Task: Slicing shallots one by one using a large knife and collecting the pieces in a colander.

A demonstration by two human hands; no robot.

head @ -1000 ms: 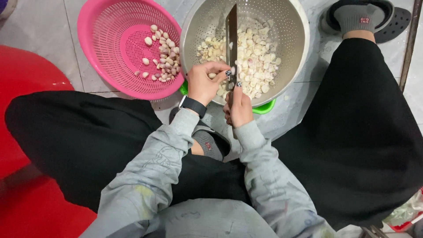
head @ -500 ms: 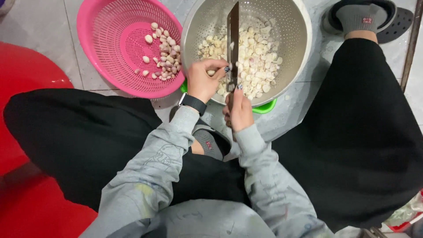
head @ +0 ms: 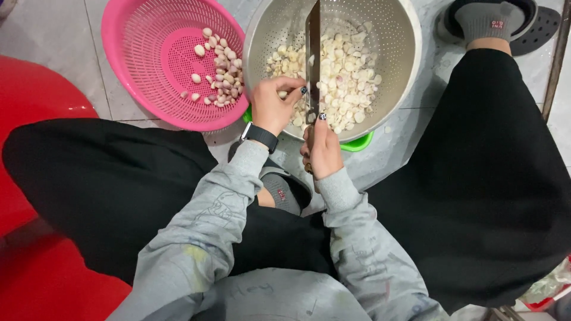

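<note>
The right hand (head: 324,148) is closed in a fist round the handle of a long knife (head: 313,53), knuckles up, with the blade pointing away from the body and reaching out over the metal colander (head: 410,53). The left hand (head: 272,107) sits just beside the blade at the colander's near rim, wrist bent and fingers curled in, pinching a small pale garlic clove (head: 283,94) against the knife's edge; a dark watch (head: 260,136) bands that wrist. Both forearms, in grey sleeves, run forward from the lap and converge at the colander, the hands nearly touching. The colander holds a heap of peeled cloves (head: 345,77). To its left, touching it, a pink basket (head: 137,65) holds a smaller cluster of unpeeled cloves (head: 219,74). Both vessels rest on the tiled floor between the person's black-clad knees.
</note>
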